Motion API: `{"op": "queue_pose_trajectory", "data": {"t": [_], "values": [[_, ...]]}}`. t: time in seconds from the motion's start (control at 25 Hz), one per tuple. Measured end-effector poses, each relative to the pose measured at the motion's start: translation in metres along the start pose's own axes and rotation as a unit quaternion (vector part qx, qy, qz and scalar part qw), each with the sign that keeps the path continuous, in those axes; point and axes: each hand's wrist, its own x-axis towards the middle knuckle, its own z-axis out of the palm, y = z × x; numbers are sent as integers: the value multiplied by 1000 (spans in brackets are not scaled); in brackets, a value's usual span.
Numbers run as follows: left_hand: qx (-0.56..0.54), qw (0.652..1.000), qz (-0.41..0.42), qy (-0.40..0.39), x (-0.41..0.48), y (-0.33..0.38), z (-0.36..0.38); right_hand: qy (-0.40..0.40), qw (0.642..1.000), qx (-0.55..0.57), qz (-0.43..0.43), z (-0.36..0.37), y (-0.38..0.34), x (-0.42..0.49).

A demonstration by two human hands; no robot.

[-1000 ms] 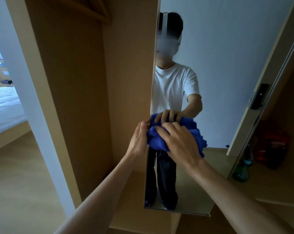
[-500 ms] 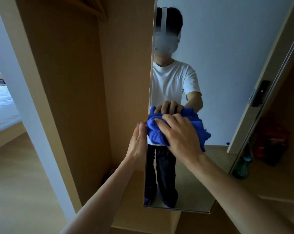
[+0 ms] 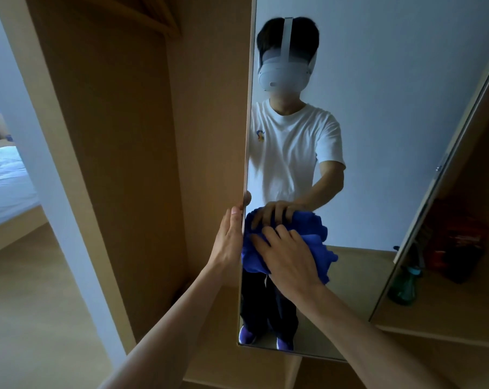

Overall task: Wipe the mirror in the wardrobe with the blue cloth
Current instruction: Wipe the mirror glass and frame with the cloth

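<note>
The tall mirror (image 3: 378, 130) stands on a wooden wardrobe panel and reflects me. My right hand (image 3: 289, 258) lies flat with spread fingers on the bunched blue cloth (image 3: 251, 261), pressing it against the glass near the mirror's left edge at mid-height. My left hand (image 3: 228, 240) holds that left edge just beside the cloth. Its thumb runs up the front of the edge, and its fingers are hidden behind the panel.
The wardrobe's wooden inner wall (image 3: 111, 164) is on the left, with a white door frame (image 3: 41, 153) and a bed (image 3: 4, 181) beyond it. On the right, a shelf (image 3: 448, 313) holds a green bottle (image 3: 403, 284) and a dark red item (image 3: 459, 245).
My right hand slid the cloth a little up the glass and then lower again. My left hand stayed on the mirror's edge. The mirror now reflects my whole head.
</note>
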Motion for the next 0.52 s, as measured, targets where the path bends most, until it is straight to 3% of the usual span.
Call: {"op": "queue_pose_trajectory", "data": {"t": [0.28,0.52], "values": [[74,996,3,39,-4,-6,13,123,991,16,39,-64,68,23],[122,990,-8,68,1,-14,23,145,989,17,31,-69,90,24]]}}
